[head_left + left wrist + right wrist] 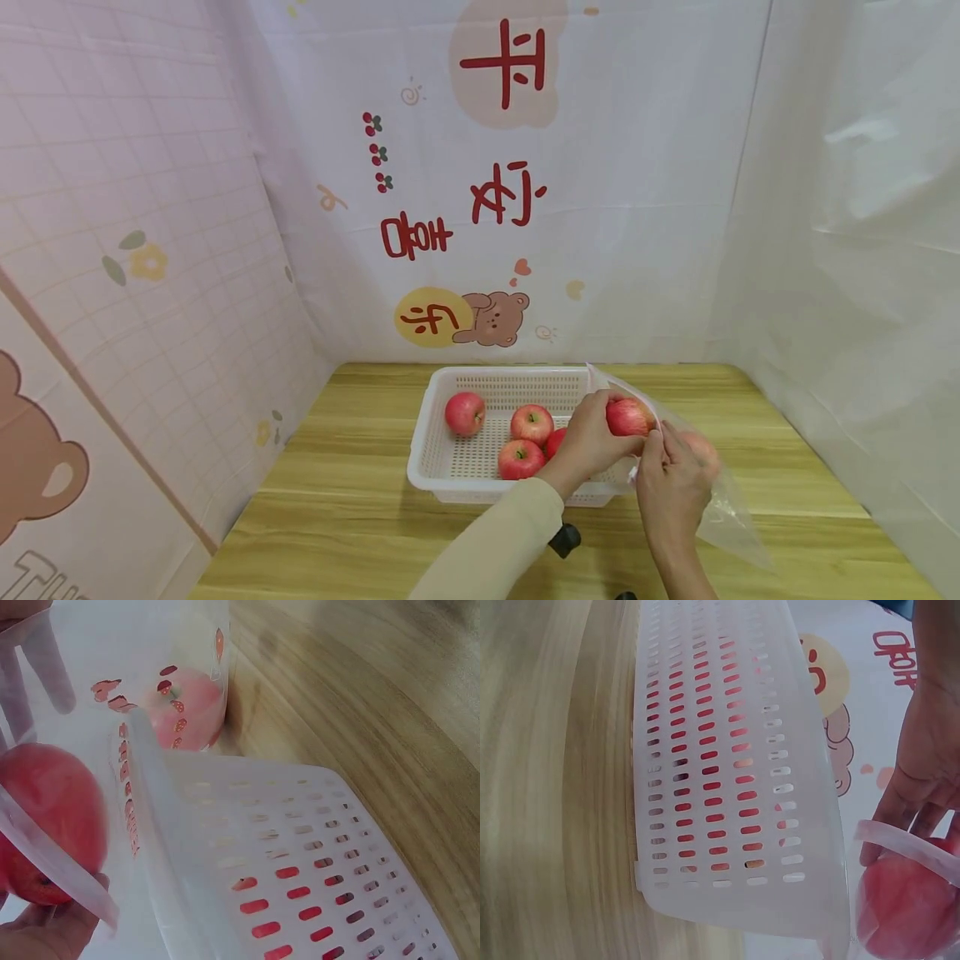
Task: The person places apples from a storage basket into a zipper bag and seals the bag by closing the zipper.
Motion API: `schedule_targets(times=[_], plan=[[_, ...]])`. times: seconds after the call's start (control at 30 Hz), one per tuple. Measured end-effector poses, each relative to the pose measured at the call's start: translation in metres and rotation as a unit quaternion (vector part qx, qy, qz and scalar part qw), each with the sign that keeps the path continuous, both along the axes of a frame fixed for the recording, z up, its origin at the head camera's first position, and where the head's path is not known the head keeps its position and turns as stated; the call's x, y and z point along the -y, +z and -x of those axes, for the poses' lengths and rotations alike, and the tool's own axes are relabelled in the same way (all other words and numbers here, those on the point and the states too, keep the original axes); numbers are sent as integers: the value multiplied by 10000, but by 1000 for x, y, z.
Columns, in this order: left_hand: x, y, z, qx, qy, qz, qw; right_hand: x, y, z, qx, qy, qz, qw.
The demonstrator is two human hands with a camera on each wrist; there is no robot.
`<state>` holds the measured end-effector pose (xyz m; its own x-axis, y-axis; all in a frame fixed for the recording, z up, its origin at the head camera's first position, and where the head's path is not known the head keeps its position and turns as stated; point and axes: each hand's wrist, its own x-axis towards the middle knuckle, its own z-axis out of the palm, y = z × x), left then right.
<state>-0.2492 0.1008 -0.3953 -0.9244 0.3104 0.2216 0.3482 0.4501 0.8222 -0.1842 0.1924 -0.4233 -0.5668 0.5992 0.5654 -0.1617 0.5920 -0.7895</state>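
Note:
My left hand [592, 437] grips a red apple [628, 417] at the mouth of a clear plastic bag [727, 508], just past the right end of a white perforated basket [427, 433]. In the left wrist view this apple [45, 817] sits behind the bag's rim band. My right hand [671, 483] pinches the bag's rim beside the apple and holds it up. Another apple [701, 450] lies inside the bag, partly hidden behind my right hand, and appears pale through the plastic [187, 705]. Three apples [465, 412] show plainly in the basket.
The basket stands on a wooden table [352, 517]. Printed cloth backdrops close in the left, back and right sides. The bag's closed end trails toward the table's front right. A small black object [565, 539] sits under my left forearm.

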Motion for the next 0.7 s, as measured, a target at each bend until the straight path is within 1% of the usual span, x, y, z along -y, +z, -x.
schedule_targets(times=[0.07,0.2,0.37,0.47,0.57,0.7], plan=[[1,0,0,145,-76,-152,9998,-1,1,0,38,-10,-36,10000],[5,0,2,206,-335,-500,9980,-3,3,-1,43,-31,-96,9999],[7,0,4,70,-731,-701,9948,-4,6,-1,-49,-95,-130,9999],[6,-1,3,-50,-882,-713,9935,-5,7,-1,-120,-161,-111,9997],[6,0,2,-197,-917,-745,9928,-6,8,-2,-177,-204,-100,9996],[9,2,0,-278,-814,-814,9930,-6,9,-3,-137,-215,-96,9996]])
